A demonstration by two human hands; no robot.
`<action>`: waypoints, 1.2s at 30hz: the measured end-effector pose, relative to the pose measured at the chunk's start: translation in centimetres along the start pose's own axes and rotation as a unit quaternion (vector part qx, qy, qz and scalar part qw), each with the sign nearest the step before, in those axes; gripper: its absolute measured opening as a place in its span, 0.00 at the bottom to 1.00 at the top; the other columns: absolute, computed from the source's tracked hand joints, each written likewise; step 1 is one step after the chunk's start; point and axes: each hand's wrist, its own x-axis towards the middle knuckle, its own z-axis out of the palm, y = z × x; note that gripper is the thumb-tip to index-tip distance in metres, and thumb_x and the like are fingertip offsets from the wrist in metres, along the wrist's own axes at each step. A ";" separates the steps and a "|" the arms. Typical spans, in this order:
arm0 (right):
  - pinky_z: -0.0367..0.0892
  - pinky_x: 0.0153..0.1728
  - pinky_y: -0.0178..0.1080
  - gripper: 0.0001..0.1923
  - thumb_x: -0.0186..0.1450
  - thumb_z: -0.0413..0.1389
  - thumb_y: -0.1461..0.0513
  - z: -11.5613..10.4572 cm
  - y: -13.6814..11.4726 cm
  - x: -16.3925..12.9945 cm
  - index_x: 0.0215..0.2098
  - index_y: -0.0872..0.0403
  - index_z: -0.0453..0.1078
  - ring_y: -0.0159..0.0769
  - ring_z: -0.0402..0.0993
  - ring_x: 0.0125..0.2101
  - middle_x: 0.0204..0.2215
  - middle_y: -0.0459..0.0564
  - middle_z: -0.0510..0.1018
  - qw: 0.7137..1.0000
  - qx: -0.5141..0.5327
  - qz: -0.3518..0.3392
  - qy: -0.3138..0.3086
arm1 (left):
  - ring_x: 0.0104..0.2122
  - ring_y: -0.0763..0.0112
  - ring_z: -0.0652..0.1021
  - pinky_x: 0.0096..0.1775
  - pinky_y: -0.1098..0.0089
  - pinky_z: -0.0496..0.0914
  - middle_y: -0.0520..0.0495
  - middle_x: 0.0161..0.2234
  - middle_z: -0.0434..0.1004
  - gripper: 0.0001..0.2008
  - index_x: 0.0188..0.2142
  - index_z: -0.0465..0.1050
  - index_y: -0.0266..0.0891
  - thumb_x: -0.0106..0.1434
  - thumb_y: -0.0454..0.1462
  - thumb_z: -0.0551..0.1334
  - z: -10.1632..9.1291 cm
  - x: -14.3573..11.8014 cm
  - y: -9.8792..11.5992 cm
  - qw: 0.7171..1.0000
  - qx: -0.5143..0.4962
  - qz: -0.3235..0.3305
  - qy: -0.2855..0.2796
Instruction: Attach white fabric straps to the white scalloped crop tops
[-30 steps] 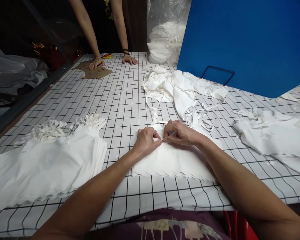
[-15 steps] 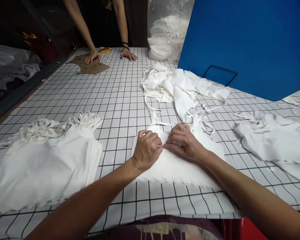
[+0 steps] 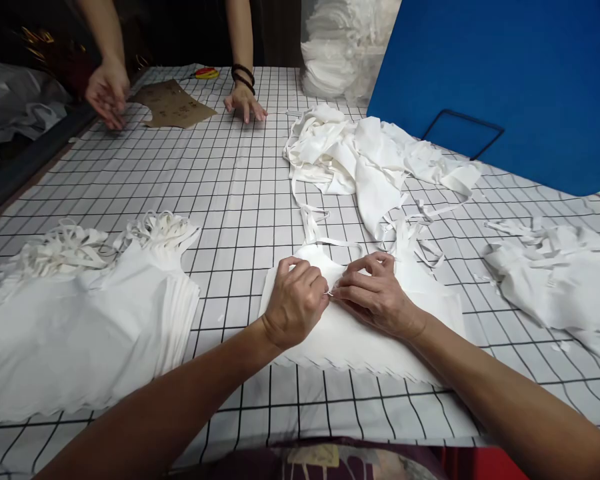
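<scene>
Head view: a flat white fabric piece [image 3: 360, 333] (scalloped lower edge) lies under both hands; left hand [image 3: 296, 301] and right hand [image 3: 375, 293] pinch it where their fingertips meet. Left of the left hand, a stack of white fabric pieces [image 3: 85, 327] on the table [image 3: 240, 193].

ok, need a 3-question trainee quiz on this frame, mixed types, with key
1. True or false: both of the wearer's hands, left hand and right hand, pinch at the same small stack of white fabric pieces.
2. Multiple choice: the brown cardboard pattern lies A) under the blue board, B) at the table's far end between another person's hands, C) on the large white stack.
3. Fill in: the table cover is white with a black ____ pattern.

Key: 1 true; 2 B; 3 grid.
</scene>
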 end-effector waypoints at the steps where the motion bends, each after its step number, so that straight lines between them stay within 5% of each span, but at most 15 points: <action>1: 0.48 0.49 0.47 0.07 0.71 0.54 0.65 -0.1 0.0 0.0 0.39 0.49 0.73 0.38 0.71 0.43 0.31 0.43 0.81 1.000 -0.007 0.002 -0.012 | 0.30 0.68 0.71 0.46 0.60 0.65 0.50 0.25 0.74 0.07 0.26 0.70 0.37 0.61 0.29 0.59 0.0 0.0 0.0 1.000 0.001 0.000 -0.005; 15: 0.47 0.49 0.48 0.11 0.71 0.50 0.68 -0.5 -0.1 0.0 0.40 0.49 0.72 0.38 0.70 0.45 0.31 0.42 0.80 0.996 -0.080 -0.034 -0.018 | 0.30 0.69 0.70 0.47 0.60 0.65 0.50 0.25 0.73 0.11 0.25 0.70 0.37 0.64 0.28 0.57 0.1 0.0 -0.1 1.000 0.008 0.014 -0.009; 28: 0.44 0.53 0.50 0.16 0.70 0.47 0.72 -0.5 -1.1 0.9 0.32 0.51 0.71 0.39 0.66 0.43 0.29 0.45 0.77 0.983 -0.159 -0.011 -0.092 | 0.29 0.70 0.70 0.49 0.59 0.65 0.51 0.23 0.70 0.15 0.23 0.67 0.39 0.65 0.25 0.54 -0.2 -0.1 0.0 0.997 0.020 0.064 -0.028; 32: 0.46 0.53 0.52 0.16 0.70 0.45 0.71 -0.9 -0.1 1.4 0.37 0.51 0.72 0.43 0.66 0.46 0.35 0.49 0.78 0.978 -0.173 0.071 -0.090 | 0.30 0.69 0.73 0.43 0.61 0.66 0.51 0.26 0.74 0.10 0.26 0.67 0.39 0.64 0.30 0.60 -0.1 0.4 -0.3 0.993 -0.086 -0.057 -0.053; 36: 0.53 0.48 0.54 0.14 0.71 0.48 0.65 -3.1 0.8 -0.8 0.52 0.53 0.68 0.51 0.66 0.49 0.48 0.58 0.76 0.956 -0.207 0.204 -0.044 | 0.34 0.66 0.75 0.41 0.61 0.69 0.48 0.32 0.76 0.05 0.31 0.69 0.39 0.65 0.35 0.60 -1.0 0.8 -1.4 0.957 -0.168 -0.223 -0.076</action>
